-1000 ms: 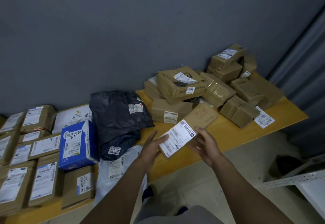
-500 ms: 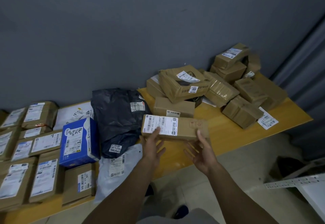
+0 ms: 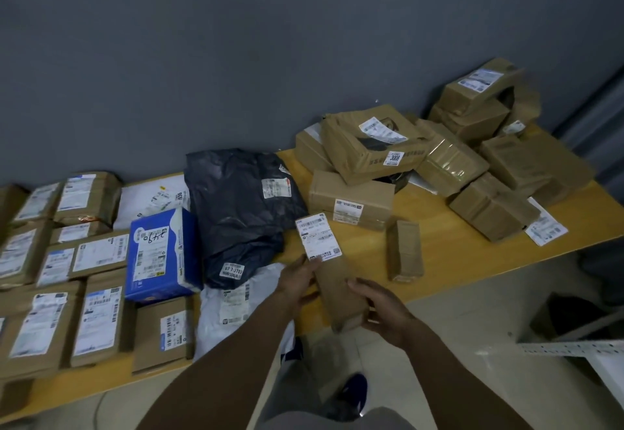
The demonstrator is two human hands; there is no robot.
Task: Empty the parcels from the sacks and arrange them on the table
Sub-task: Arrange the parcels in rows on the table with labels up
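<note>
- long brown box (image 3: 337,289), white label on the far end, gripped by left hand (image 3: 299,281) and right hand (image 3: 383,311)
- hangs over the worktop (image 3: 456,254) front edge; bare wood at 3 o'clock, small box (image 3: 404,250) at 1 o'clock

A long brown carton (image 3: 332,281), white label at its far end, is held between my left hand (image 3: 299,281) and right hand (image 3: 381,308), its near end over the table (image 3: 456,261) edge. To its left I see a black poly bag (image 3: 236,207), a blue box (image 3: 160,254) and rows of labelled brown parcels (image 3: 67,277). A loose heap of cartons (image 3: 472,159) lies to its right.
</note>
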